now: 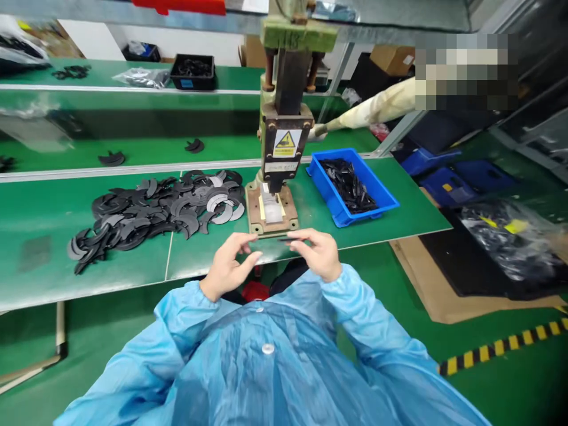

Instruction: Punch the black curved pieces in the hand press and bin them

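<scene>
Black and thin, a small flat piece (284,239) sat in the pinch of my right hand (320,254), thumb and forefinger closed on its end, just above the near edge of the bench. It lay edge-on to the view, so I could not tell its outline. My left hand (231,265) faced it with thumb and forefinger parted, and nothing showed between them.

Just beyond my fingertips stood a lever press (286,118), its lever (377,106) slanting up to the right. A pale block (273,210) lay on the press base (252,204); I saw no black piece on it, and could not tell whether the ram touched it.

I judged the work to be partway along. To my left a broad heap of crescent-shaped pieces (146,207) lay loose on the green bench (412,213); to my right a blue bin (326,192) held many dark pieces (350,183). Which lot was done and which was left, the view did not settle; there was plenty on both sides, and one piece in hand between them.

Behind the heap lay a few stray crescents (110,158), and farther back a black tray (204,84) of dark parts.
</scene>
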{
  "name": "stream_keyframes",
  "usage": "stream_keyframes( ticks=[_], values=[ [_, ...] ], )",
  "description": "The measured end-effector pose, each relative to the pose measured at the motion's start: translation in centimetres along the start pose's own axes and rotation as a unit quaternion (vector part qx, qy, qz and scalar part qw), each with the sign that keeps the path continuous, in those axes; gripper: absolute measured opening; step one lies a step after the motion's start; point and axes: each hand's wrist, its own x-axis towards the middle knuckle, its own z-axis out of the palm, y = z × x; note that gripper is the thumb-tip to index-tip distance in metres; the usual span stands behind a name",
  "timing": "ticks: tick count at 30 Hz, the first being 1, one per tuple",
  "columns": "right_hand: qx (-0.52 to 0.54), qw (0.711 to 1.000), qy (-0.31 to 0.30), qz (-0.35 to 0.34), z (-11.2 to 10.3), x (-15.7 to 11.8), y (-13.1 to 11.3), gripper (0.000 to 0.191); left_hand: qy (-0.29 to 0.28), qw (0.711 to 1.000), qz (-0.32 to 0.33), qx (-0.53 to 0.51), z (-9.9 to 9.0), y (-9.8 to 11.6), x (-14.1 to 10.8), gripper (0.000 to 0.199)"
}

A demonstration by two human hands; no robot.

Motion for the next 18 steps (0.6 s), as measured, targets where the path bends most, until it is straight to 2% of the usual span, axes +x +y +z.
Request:
stream_keyframes(
  ticks=[2, 4, 8, 14, 16, 18],
  values=[
    [0.021, 0.999, -0.022, -0.024, 1.6, -1.3, -0.8, 0.025, -0.017, 0.999, 0.026, -0.041, 0.5, 2.3, 0.0, 0.040],
    [0.036, 0.998, -0.033, -0.042, 2.2, -1.8, -1.1, 0.023, -0.012, 0.997, 0.043, -0.062, 0.7, 3.8, 0.1, 0.035],
    [0.048, 0.996, -0.045, -0.062, 2.5, -2.1, -1.0, 0.023, -0.028, 0.997, 0.028, -0.068, 0.5, 4.9, -0.1, 0.022],
    [0.043, 0.995, -0.047, -0.077, 2.8, -2.6, -0.5, 0.022, -0.050, 0.996, -0.039, -0.068, 0.1, 5.0, -0.5, 0.019],
    [0.038, 0.994, -0.056, -0.091, 2.7, -2.5, -0.3, 0.023, -0.067, 0.989, -0.083, -0.107, 0.3, 5.1, -0.4, 0.017],
    [0.022, 0.988, -0.076, -0.129, 2.5, -2.1, -0.2, 0.024, -0.092, 0.969, -0.143, -0.180, 0.4, 5.0, -0.1, 0.018]
  ],
)
